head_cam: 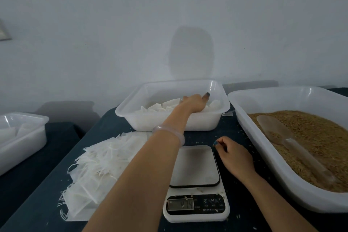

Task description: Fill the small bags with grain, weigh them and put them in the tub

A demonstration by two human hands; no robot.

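1. Left hand (194,102) is hanging inside the tub (169,122) at 12 o'clock from the scale (195,167), fingers dipping among the filled bags (160,107). I cannot tell whether it is gripping one.
2. Right hand (232,153) is resting on the table just beside the scale's 1 o'clock corner, fingers loosely curled, nothing showing in them. The hands are sitting well apart.
3. The scale's plate is standing bare, so this bag is probably being dropped off and a fresh one is due.
4. Empty bags (94,171) are lying at 9 o'clock, on the left arm's side.
5. The scoop (275,130) is lying in the grain (310,132) at 3 o'clock, nearer the right hand, handle pointing to 5 o'clock.
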